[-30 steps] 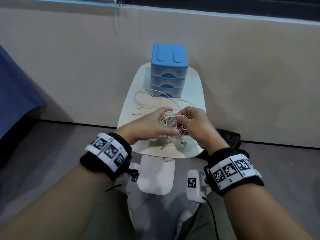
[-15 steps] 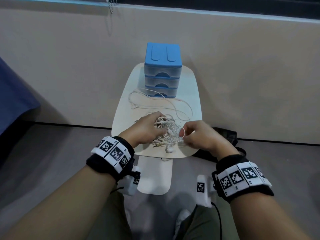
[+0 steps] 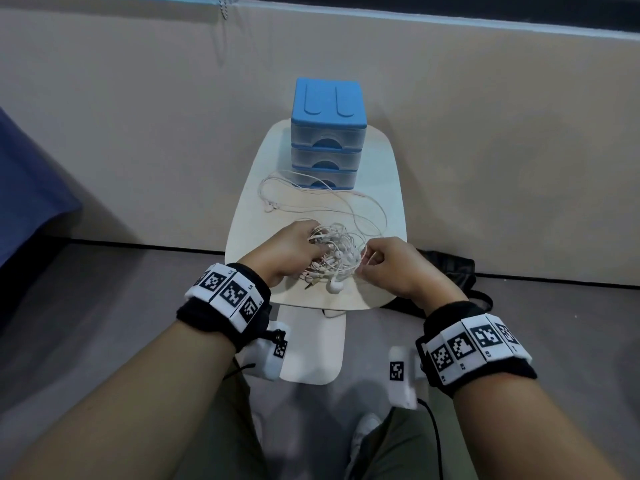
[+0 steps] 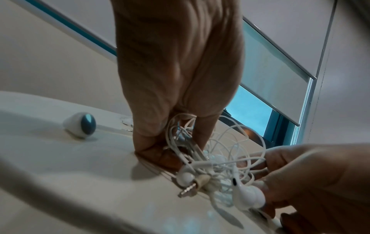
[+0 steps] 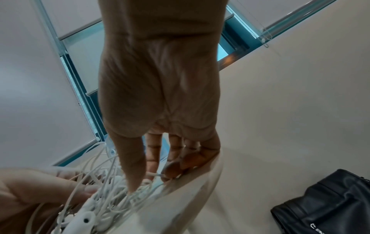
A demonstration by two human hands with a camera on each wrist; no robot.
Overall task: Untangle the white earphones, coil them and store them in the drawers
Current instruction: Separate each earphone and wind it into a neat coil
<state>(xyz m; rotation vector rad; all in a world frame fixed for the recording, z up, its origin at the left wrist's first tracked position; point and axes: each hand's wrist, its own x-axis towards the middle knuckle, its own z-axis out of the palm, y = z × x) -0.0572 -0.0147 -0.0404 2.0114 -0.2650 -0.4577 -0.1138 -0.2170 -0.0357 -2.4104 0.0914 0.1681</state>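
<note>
A tangled bundle of white earphones (image 3: 334, 252) lies on the near part of a small white table (image 3: 249, 223). My left hand (image 3: 294, 249) grips the left side of the tangle (image 4: 210, 159), its fingers curled into the cords. My right hand (image 3: 384, 261) pinches a cord (image 5: 154, 174) at the tangle's right edge. Loose cord loops (image 3: 367, 206) trail toward the blue three-drawer unit (image 3: 327, 133) at the table's far end; its drawers look closed. An earbud (image 3: 335, 287) and a jack plug (image 4: 188, 190) stick out near the front edge.
A black bag (image 3: 446, 271) lies on the floor right of the table. A beige wall stands right behind the drawers. A blue surface (image 3: 24, 188) shows at the far left. A single earbud (image 4: 80, 125) lies apart on the table in the left wrist view.
My right hand has drawn back to the right of the tangle, holding a cord. The bundle sits lower on the table with more cord spread out. The left hand stays on the tangle.
</note>
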